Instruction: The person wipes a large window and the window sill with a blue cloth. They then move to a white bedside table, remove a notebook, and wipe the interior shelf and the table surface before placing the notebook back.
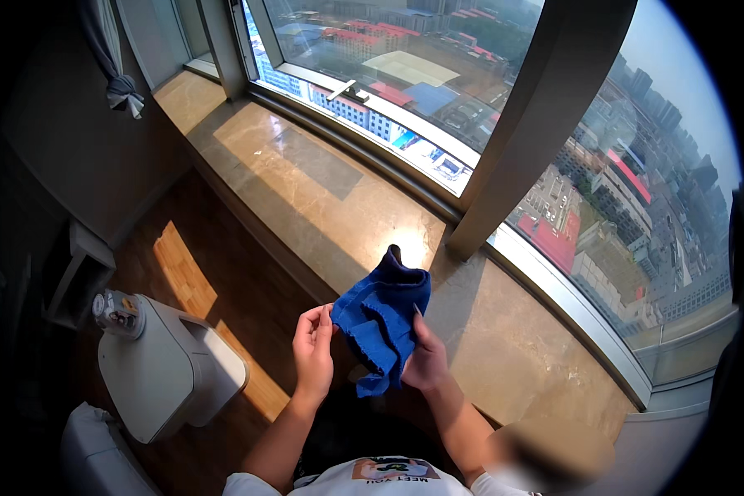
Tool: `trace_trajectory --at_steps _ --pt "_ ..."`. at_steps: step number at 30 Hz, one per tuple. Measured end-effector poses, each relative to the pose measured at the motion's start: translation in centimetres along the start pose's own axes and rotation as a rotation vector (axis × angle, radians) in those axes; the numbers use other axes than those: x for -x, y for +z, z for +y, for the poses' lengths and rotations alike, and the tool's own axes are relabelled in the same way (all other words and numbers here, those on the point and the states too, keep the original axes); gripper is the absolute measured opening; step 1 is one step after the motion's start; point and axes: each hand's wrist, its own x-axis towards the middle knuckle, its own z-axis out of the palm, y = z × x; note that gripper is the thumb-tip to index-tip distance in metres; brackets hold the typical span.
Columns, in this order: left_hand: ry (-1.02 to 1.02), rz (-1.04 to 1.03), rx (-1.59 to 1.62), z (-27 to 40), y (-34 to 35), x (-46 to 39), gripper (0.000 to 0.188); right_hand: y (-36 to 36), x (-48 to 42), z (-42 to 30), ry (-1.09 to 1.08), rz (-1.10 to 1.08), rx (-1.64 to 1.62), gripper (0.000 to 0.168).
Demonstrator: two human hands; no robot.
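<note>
A crumpled blue cloth (381, 316) with rough, frayed-looking edges hangs between both hands, in front of the body and near the sill's edge. My left hand (314, 347) pinches its left corner between thumb and fingertips. At the cloth's right side, my right hand (426, 359) grips it with the thumb on the front; the other fingers are mostly hidden behind the fabric. The top of the cloth is folded, with a dark opening or shadowed fold. Its lower end dangles in a narrow strip.
A wide stone windowsill (508, 347) runs below tall windows, one tilted with a handle (341, 90). At left, a white side table (149, 366) carries a clear container (119, 315). A knotted curtain (124, 93) hangs at upper left. Sunlight falls on the wooden floor (186, 270).
</note>
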Motion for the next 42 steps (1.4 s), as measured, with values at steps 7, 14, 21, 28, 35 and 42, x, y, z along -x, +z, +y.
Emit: trace_trajectory --at_steps 7,14,21,28,35,42 --pt "-0.042 0.241 0.008 3.2 -9.7 7.8 0.025 3.1 -2.0 9.0 0.34 -0.191 -0.135 0.072" --pt "0.19 0.632 -0.425 4.7 -16.7 10.1 0.034 8.4 -3.8 17.5 0.476 -0.079 0.049 0.069" --pt "0.131 0.537 -0.483 5.9 -24.5 7.6 0.04 11.6 -8.2 24.2 0.574 -0.109 0.011 0.073" --pt "0.186 0.255 -0.624 5.8 -30.3 4.0 0.034 13.3 -10.4 28.2 0.47 -0.016 0.233 0.068" --pt "0.211 0.222 -0.348 7.2 -33.3 1.9 0.021 14.5 -12.9 29.9 0.499 0.085 0.307 0.062" --pt "0.19 0.308 -0.167 8.9 -38.1 1.3 0.025 14.6 -16.1 34.4 0.2 0.155 0.658 0.052"
